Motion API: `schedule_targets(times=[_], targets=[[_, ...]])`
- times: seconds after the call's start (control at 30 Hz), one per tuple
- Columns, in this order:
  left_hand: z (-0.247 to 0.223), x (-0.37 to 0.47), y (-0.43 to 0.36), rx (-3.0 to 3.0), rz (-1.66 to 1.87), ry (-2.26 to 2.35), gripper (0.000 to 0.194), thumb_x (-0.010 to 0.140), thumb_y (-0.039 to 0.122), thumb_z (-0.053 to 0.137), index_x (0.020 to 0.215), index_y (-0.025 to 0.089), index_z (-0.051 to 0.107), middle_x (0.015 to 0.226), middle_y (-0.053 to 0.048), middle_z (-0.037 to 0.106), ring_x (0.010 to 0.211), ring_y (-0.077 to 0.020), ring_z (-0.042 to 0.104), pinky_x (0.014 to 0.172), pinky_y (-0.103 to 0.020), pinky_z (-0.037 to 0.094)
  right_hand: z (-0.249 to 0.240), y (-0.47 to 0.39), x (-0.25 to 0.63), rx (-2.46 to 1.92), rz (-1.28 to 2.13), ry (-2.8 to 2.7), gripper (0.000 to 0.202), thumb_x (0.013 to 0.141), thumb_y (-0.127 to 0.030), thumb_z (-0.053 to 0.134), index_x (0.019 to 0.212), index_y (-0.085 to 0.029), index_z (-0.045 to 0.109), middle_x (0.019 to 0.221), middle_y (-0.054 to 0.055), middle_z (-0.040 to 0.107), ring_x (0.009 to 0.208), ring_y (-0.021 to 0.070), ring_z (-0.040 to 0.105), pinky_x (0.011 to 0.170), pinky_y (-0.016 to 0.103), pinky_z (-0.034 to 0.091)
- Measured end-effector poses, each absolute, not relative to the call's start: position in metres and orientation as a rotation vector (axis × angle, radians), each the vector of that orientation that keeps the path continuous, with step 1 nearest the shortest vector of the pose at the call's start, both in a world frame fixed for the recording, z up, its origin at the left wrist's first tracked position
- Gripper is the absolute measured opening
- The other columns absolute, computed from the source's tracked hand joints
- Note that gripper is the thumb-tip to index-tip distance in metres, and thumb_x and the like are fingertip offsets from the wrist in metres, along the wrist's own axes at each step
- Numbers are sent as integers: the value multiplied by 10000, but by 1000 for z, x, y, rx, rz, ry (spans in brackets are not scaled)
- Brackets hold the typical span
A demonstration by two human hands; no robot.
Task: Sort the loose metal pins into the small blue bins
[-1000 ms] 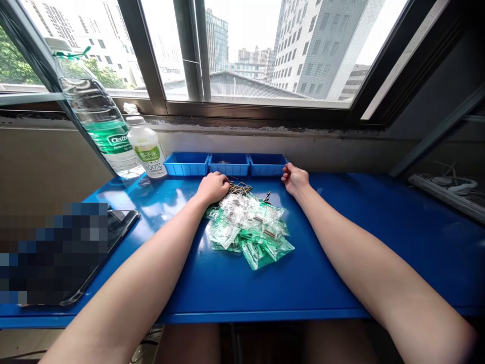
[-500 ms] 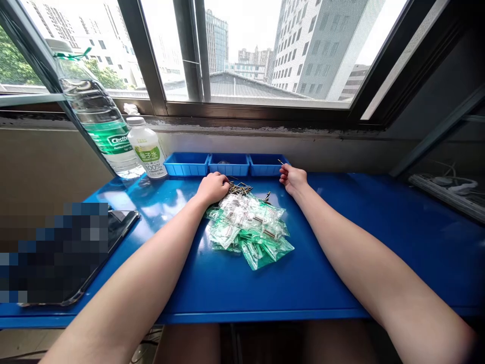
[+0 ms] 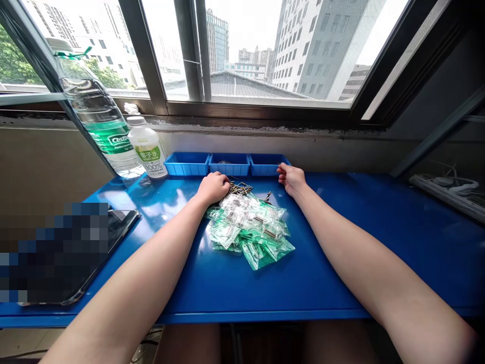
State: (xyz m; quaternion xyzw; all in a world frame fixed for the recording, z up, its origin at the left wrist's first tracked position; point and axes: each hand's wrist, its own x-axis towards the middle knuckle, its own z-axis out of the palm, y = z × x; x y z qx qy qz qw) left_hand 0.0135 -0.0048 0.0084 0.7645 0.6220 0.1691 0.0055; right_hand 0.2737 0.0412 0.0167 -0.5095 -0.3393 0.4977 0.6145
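My left hand (image 3: 213,187) rests with curled fingers at the left edge of a pile of thin brass-coloured rods, possibly screws (image 3: 241,188); its fingertips are hidden. My right hand (image 3: 291,178) is closed in a pinch at the front right corner of the right blue bin (image 3: 268,167). Whatever lies between those fingertips is too small to make out. Just in front of the rods is a heap of small clear and green plastic bags (image 3: 250,227), some with brown rod-like pieces inside. A few darker screws (image 3: 268,198) lie at the heap's upper right.
A middle bin (image 3: 229,168) and a left bin (image 3: 187,168) stand in the row against the wall. A large water bottle (image 3: 109,136) and a white bottle (image 3: 147,151) are to their left. A phone-like device (image 3: 125,222) lies at left. A power strip (image 3: 450,187) is far right.
My right hand has moved slightly left, to the right bin's corner. The thin brass-coloured piece that stuck out of its fingertips no longer shows clearly. My left hand has stayed in place.
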Motion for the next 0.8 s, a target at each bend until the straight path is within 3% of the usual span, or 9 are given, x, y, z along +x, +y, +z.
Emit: schedule_targets(times=[0.23,0.4,0.5,0.6,0.8], targets=[[10,14,-6,2390,516,1956,383,887,290,411,1033,186,749,1125,-102,683,1111,-284,601,972,-400,483,8,43,271,-1254,1040,-1162,103,798,-164,644,701,-138,665,646,7,643,429,54,455,385,202,317],[11,14,-6,2388,516,1959,378,884,290,415,1025,195,752,1124,-96,686,1105,-276,605,975,-390,481,2,41,267,-1371,828,-1523,107,774,-249,662,767,-148,698,736,38,689,565,109,546,577,257,460],[10,14,-6,2389,529,1956,378,882,290,419,1027,191,754,1122,-100,688,1104,-279,604,981,-394,479,1,33,264,-1318,562,-1919,335,780,-373,686,1025,-147,724,1040,100,719,866,209,655,787,324,507],[10,15,-6,2389,544,1956,386,880,294,419,1036,185,755,1121,-104,691,1099,-287,606,986,-406,479,3,23,262,-1245,384,-2255,609,783,-543,682,1281,-194,642,1291,107,631,1107,280,621,915,362,487],[9,15,-5,2389,545,1953,388,881,296,417,1035,186,755,1122,-104,689,1113,-282,604,1000,-398,476,7,18,260,-1295,282,-2399,458,829,-575,636,1162,-273,722,1243,60,625,1059,242,640,880,309,480]])
